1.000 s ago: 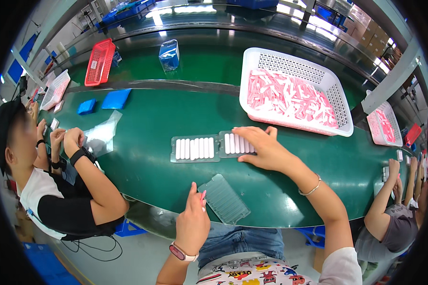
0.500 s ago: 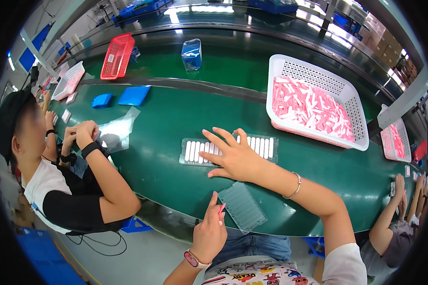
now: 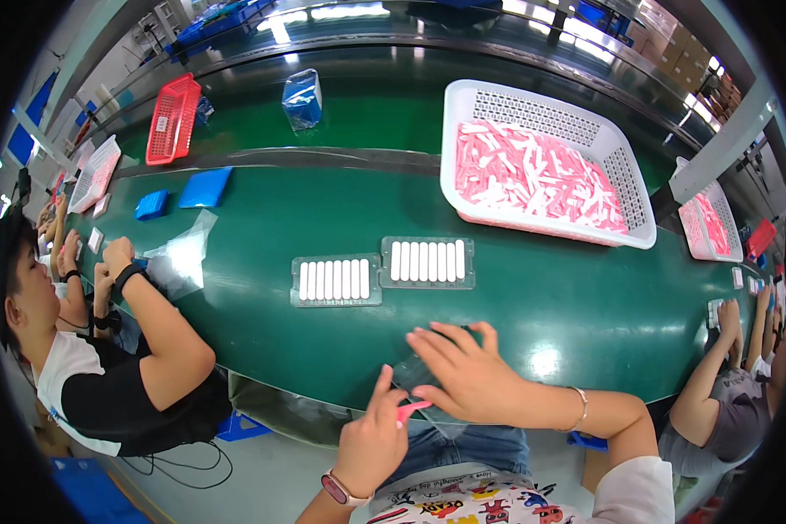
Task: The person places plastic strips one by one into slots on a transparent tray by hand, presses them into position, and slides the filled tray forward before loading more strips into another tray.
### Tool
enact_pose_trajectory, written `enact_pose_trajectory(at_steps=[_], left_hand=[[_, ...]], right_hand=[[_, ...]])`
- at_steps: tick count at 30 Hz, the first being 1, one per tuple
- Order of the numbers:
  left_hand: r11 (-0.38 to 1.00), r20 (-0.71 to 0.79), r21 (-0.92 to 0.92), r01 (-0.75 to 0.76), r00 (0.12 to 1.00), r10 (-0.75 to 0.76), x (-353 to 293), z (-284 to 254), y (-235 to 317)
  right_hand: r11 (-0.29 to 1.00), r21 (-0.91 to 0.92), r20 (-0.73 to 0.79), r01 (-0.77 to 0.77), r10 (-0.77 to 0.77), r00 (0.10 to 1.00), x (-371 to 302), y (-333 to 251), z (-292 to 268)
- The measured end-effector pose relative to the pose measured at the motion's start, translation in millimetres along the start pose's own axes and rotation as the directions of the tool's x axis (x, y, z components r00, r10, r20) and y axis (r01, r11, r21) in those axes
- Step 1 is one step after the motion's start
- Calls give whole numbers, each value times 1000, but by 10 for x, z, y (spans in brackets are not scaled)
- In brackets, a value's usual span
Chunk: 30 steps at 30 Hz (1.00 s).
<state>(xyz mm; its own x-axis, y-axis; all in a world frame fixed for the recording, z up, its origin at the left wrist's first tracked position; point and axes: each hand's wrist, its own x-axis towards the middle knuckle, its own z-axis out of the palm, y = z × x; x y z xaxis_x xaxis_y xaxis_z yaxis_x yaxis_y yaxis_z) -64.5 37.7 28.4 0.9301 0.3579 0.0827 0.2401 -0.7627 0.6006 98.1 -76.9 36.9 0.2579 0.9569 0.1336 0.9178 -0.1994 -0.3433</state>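
The person's right hand (image 3: 467, 375) lies flat w/ fingers spread on a clear plastic tray (image 3: 419, 377) at the near edge of the green belt (image 3: 550, 306), pressing it down rather than gripping. The left hand (image 3: 374, 437) sits just below the belt edge, thumb and fingers pinched on a small pink piece (image 3: 413, 407), right beside the tray's near corner. Most of the tray is hidden under the right hand; whether any slots are filled can't be told.

Further out on the belt, approx. mid-width, two filled trays (image 3: 382, 271) of white sticks lie side by side, touching, well apart from both hands. Open green belt runs between them and the clear tray, and more to the right of it.

A white basket (image 3: 637, 236) full of pink pieces sits at the far right, its near rim close to the right-hand filled tray. Beyond a dark divider strip, a red basket (image 3: 171, 118) and a blue bag (image 3: 303, 98) stand on the far lane.

A co-worker (image 3: 105, 367) at the left leans both forearms over the belt edge, near a clear plastic bag (image 3: 179, 258). Another person (image 3: 729, 393) works at the right edge.
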Motion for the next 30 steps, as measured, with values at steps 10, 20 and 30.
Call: enact_pose_trajectory(at_steps=[10, 20, 30], left_hand=[[1000, 100, -12, -9, 995, 11, -58, 242, 285], [970, 8, -195, 144, 989, -145, 74, 163, 341], [916, -157, -371, 153, 962, -224, -87, 132, 112]], right_hand=[[984, -35, 113, -173, 176, 978, -801, -23, -249], [993, -63, 120, -102, 109, 987, -722, -29, -303], [999, -52, 119, -4, 11, 993, -21, 656, -311]])
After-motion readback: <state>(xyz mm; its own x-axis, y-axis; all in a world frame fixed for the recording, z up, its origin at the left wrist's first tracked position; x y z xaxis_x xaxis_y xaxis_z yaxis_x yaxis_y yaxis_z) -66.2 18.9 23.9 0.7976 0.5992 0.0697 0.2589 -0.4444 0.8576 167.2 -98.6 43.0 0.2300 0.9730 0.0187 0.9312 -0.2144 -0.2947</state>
